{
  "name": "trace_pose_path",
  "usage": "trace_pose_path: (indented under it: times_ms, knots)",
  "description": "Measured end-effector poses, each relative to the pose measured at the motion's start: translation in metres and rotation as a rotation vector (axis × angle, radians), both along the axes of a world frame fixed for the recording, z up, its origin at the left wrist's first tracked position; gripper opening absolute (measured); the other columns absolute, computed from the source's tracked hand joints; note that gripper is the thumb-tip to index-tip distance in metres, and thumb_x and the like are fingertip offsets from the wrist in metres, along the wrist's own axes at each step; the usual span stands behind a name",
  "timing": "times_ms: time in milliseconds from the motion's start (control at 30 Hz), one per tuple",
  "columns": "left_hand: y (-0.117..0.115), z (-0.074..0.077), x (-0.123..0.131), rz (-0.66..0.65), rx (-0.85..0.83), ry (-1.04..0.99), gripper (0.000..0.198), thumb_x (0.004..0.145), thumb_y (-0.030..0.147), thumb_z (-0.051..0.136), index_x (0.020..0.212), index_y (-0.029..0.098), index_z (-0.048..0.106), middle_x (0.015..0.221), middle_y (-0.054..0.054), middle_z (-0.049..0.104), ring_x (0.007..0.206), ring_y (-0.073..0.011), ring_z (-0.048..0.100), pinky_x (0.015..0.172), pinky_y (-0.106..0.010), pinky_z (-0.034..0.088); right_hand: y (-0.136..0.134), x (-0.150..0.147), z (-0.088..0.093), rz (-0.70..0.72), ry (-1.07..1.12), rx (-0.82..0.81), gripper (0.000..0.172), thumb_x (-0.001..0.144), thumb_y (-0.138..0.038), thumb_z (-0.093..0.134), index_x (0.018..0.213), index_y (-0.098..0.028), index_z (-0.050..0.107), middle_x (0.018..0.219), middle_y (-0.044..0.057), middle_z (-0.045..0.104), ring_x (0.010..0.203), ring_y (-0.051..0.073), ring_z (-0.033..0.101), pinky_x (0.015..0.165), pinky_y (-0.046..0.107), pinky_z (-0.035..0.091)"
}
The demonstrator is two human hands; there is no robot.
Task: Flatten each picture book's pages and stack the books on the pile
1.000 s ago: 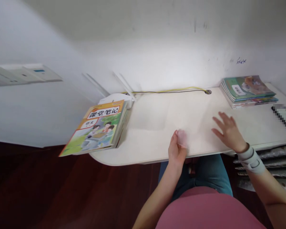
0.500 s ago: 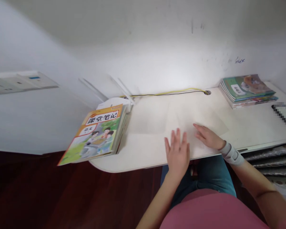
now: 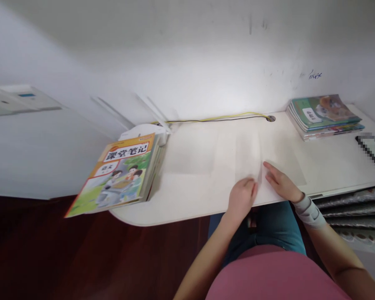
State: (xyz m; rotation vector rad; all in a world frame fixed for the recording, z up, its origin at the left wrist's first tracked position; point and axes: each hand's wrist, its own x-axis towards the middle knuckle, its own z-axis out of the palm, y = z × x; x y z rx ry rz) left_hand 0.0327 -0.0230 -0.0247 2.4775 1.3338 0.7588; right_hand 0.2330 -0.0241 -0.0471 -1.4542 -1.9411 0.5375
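My left hand [image 3: 242, 197] is closed, its fingers pinched on the near edge of a thin clear plastic sheet [image 3: 247, 155]. That part of the sheet is lifted and curves up from the white desk [image 3: 187, 192]. Just to the right, my right hand [image 3: 281, 184] has its fingers stretched out, its fingertips close to the raised edge; whether they touch it I cannot tell. A grey band [image 3: 310, 211] wraps the right wrist. Flat on the desk beyond the right hand, more clear film [image 3: 289, 160] shows faintly.
A stack of books with an orange and green cover [image 3: 121, 171] overhangs the desk's left end, by a white device with antennas [image 3: 143, 130]. At the right are a pile of thin books [image 3: 325, 112] and a phone [image 3: 373, 150]. Yellow and black cables [image 3: 212, 119] run along the wall.
My left hand has gone from spread fingers to a pinch, moving slightly right. The clear sheet's edge has risen with it. My right hand has shifted a little rightward.
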Motion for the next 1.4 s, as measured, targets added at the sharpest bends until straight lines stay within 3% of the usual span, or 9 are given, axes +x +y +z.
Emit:
trace_pose_path:
  times_ms: [133,267,467,700,867,1000,1133,1267,1400]
  knots:
    - [0.006,0.017,-0.063,0.358,0.094,-0.027,0.033,0.093,0.029,0.039,0.071,0.018,0.062,0.077,-0.007,0.067,0.07,-0.0177,0.062,0.067,-0.029,0.047,-0.002,0.003,0.003,0.021,-0.103,0.046,0.051,0.094,-0.032,0.038,0.143,-0.019,0.037,0.139,0.012,0.05,0.13,0.024,0.046,0.108,0.047,0.04]
    - [0.001,0.011,-0.124,0.57,0.097,0.153,0.036,0.09,0.026,0.039,0.061,0.019,0.058,0.073,-0.008,0.064,0.072,-0.0203,0.06,0.068,-0.032,0.044,-0.007,0.002,0.002,0.053,-0.283,0.123,0.04,0.093,-0.031,0.041,0.129,-0.019,0.055,0.139,0.014,0.05,0.133,0.028,0.041,0.108,0.051,0.038]
    - [-0.01,0.0,-0.157,0.686,0.035,0.246,0.033,0.09,0.029,0.039,0.071,0.018,0.063,0.079,-0.011,0.064,0.08,-0.0238,0.06,0.074,-0.035,0.046,-0.01,0.001,-0.002,0.066,-0.425,0.177,0.039,0.094,-0.034,0.041,0.124,-0.017,0.059,0.14,0.017,0.047,0.132,0.03,0.041,0.106,0.051,0.039]
    - [0.056,0.037,-0.225,0.87,0.027,0.356,0.05,0.087,0.03,0.044,0.129,0.003,0.047,0.138,-0.028,0.043,0.127,-0.0377,0.042,0.099,-0.048,0.037,-0.01,0.0,-0.005,0.105,-0.49,0.229,0.041,0.094,-0.036,0.039,0.124,-0.015,0.057,0.138,0.019,0.048,0.13,0.032,0.043,0.104,0.049,0.041]
    - [0.085,0.044,-0.237,0.903,-0.229,0.594,0.056,0.084,0.025,0.046,0.127,-0.01,0.042,0.129,-0.04,0.045,0.121,-0.0442,0.047,0.092,-0.052,0.04,-0.008,-0.007,-0.009,0.102,-0.49,0.263,0.043,0.093,-0.037,0.039,0.128,-0.015,0.052,0.139,0.02,0.048,0.131,0.032,0.042,0.102,0.051,0.041]
    - [0.084,0.054,-0.232,0.859,-0.308,0.622,0.044,0.086,0.02,0.042,0.118,-0.007,0.053,0.114,-0.035,0.058,0.106,-0.04,0.06,0.082,-0.046,0.047,-0.007,-0.012,-0.013,0.123,-0.528,0.272,0.043,0.094,-0.039,0.039,0.127,-0.016,0.053,0.138,0.02,0.049,0.129,0.032,0.045,0.102,0.051,0.041]
    - [0.08,0.09,-0.237,0.854,-0.326,0.608,0.032,0.083,0.012,0.041,0.105,0.005,0.062,0.098,-0.026,0.068,0.093,-0.0345,0.066,0.075,-0.041,0.05,-0.007,-0.012,-0.016,0.129,-0.574,0.313,0.043,0.094,-0.04,0.039,0.126,-0.015,0.054,0.137,0.021,0.049,0.128,0.033,0.046,0.1,0.051,0.042]
    - [0.063,0.148,-0.239,0.979,-0.178,0.542,0.034,0.087,0.016,0.039,0.114,0.011,0.058,0.097,-0.023,0.069,0.089,-0.0344,0.067,0.072,-0.043,0.052,-0.008,-0.012,-0.017,0.121,-0.597,0.353,0.044,0.094,-0.041,0.039,0.125,-0.014,0.054,0.138,0.021,0.049,0.129,0.032,0.045,0.101,0.049,0.041]
    - [0.036,0.187,-0.234,0.928,-0.014,0.211,0.035,0.089,0.023,0.044,0.121,0.015,0.057,0.089,-0.012,0.071,0.087,-0.0308,0.067,0.079,-0.049,0.051,-0.009,-0.015,-0.014,0.11,-0.603,0.332,0.043,0.095,-0.04,0.04,0.125,-0.013,0.055,0.138,0.02,0.049,0.131,0.03,0.043,0.104,0.046,0.039]
